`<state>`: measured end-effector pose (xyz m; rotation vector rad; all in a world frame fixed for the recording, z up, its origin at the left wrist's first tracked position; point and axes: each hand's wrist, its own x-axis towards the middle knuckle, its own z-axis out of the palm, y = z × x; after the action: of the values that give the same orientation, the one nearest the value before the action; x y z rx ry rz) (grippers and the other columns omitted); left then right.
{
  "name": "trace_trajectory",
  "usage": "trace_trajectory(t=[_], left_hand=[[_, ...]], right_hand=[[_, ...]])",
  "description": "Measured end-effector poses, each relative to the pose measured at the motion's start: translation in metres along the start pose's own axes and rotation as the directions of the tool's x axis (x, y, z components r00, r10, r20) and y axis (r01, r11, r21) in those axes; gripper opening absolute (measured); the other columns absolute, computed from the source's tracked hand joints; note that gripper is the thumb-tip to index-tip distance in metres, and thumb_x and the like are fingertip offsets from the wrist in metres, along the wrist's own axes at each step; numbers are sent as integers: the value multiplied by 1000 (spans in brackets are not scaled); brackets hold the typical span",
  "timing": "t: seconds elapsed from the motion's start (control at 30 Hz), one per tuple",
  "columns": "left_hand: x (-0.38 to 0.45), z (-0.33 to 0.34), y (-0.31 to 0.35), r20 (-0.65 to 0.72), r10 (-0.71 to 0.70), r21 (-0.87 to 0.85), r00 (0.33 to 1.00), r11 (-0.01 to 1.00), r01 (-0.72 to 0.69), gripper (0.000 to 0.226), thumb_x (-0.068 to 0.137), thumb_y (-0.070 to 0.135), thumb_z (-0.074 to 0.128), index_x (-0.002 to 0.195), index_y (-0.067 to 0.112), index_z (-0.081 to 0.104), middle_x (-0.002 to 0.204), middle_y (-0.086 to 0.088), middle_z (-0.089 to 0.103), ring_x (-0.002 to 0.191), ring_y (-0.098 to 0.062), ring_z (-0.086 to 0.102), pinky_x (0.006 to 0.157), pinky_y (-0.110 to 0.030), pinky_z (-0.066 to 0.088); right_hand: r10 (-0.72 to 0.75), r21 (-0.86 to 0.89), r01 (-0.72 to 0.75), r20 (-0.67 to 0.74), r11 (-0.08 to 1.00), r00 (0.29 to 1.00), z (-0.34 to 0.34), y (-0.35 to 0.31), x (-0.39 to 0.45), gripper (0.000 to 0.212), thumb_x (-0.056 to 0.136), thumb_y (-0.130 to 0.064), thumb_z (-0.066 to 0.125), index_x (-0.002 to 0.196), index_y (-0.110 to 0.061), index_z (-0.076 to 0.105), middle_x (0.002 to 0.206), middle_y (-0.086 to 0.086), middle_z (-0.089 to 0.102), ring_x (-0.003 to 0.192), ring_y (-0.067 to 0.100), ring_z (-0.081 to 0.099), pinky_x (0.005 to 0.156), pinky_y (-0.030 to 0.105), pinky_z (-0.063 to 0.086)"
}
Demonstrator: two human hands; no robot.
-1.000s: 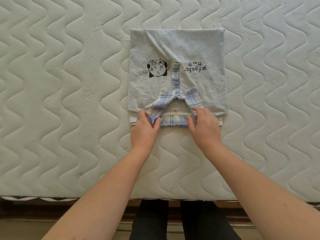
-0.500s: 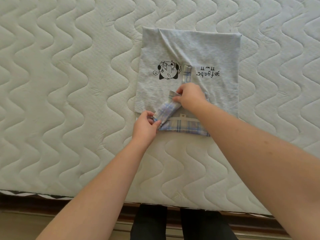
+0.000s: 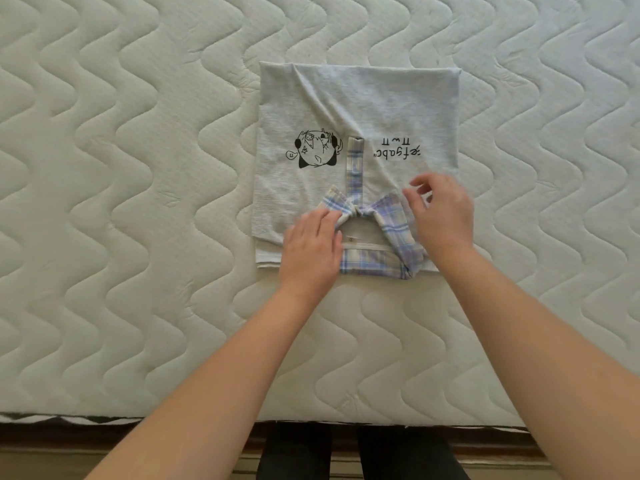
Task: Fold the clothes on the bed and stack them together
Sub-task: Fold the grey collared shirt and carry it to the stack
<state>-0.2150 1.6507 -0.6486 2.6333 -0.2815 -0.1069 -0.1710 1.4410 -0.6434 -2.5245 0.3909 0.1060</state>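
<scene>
On the quilted mattress (image 3: 138,202) a folded grey shirt (image 3: 363,109) lies square atop a white garment (image 3: 268,259), a strip showing at the near edge. The plaid collar (image 3: 391,233) points at the person. The left hand (image 3: 311,251) rests flat on the collar's left wing; the right hand (image 3: 440,216), blurred, hovers beside the right wing, fingers loosely curled, holding nothing.

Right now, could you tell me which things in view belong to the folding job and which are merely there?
Job:
grey shirt, folded
plaid collar
left hand, resting on it
right hand, blurred

Merely there:
quilted mattress
wooden bed frame
</scene>
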Motion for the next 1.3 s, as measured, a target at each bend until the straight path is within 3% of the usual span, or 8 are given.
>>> trace_trajectory(t=[0.27, 0.47, 0.57, 0.7, 0.87, 1.07, 1.2, 1.3], left_hand=[[34, 50, 25, 457, 455, 206, 764, 781, -589, 55, 104, 45, 29, 156, 26, 24, 163, 1, 20, 151, -20, 16, 123, -43, 9], [38, 60, 22, 599, 355, 222, 718, 788, -575, 59, 103, 54, 21, 157, 32, 12, 166, 4, 0, 153, -18, 3, 121, -41, -4], [46, 55, 29, 568, 370, 162, 735, 825, -541, 51, 104, 49, 25, 152, 33, 32, 164, 2, 17, 150, -19, 17, 117, -41, 11], [59, 51, 34, 502, 425, 153, 753, 813, -562, 41, 99, 41, 49, 139, 29, 53, 153, 1, 40, 140, -22, 37, 104, -39, 27], [52, 55, 32, 467, 434, 167, 770, 812, -559, 46, 97, 40, 54, 141, 26, 51, 154, -2, 39, 141, -24, 37, 108, -40, 28], [39, 50, 32, 367, 349, 169, 863, 887, -430, 46, 100, 36, 48, 144, 22, 48, 157, -5, 36, 146, -23, 30, 117, -40, 18], [36, 26, 11, 148, 104, 58, 984, 992, -113, 41, 99, 26, 51, 140, 19, 52, 152, -8, 42, 141, -29, 36, 113, -46, 25], [30, 5, -26, -30, -187, 73, 982, 979, 189, 46, 98, 25, 52, 143, 15, 47, 151, -12, 41, 139, -31, 37, 111, -45, 28]], right_hand=[[270, 38, -268, -38, 963, 962, -15, 56, -36, 30, 93, -21, 62, 121, -10, 59, 117, 14, 57, 110, 30, 52, 98, 40, 38], [429, 150, -447, 140, 882, 893, -11, 69, -67, 24, 96, -29, 57, 92, -10, 70, 88, 7, 72, 85, 26, 66, 72, 29, 43], [481, 205, -545, 290, 813, 827, -4, 62, -81, 33, 95, -41, 57, 82, -15, 71, 77, 4, 74, 72, 22, 70, 74, 36, 53], [534, 356, -685, 437, 636, 724, 8, 45, -93, 30, 88, -46, 67, 76, -18, 65, 76, 4, 74, 57, 12, 70, 47, 26, 45], [556, 421, -672, 378, 609, 740, 11, 30, -91, 19, 86, -21, 71, 76, -22, 55, 68, 4, 70, 70, 24, 72, 66, 42, 57], [477, 199, -512, 201, 836, 856, 9, 33, -100, 18, 85, -32, 71, 85, -23, 55, 78, -6, 63, 80, 19, 63, 71, 32, 45], [522, 232, -512, 20, 827, 853, 4, 47, -98, 36, 86, -46, 69, 98, -15, 53, 96, 2, 57, 90, 23, 55, 78, 36, 42], [501, 343, -450, -73, 825, 862, -2, 56, -83, 43, 92, -35, 63, 122, -5, 51, 116, 12, 55, 105, 28, 54, 96, 41, 42]])
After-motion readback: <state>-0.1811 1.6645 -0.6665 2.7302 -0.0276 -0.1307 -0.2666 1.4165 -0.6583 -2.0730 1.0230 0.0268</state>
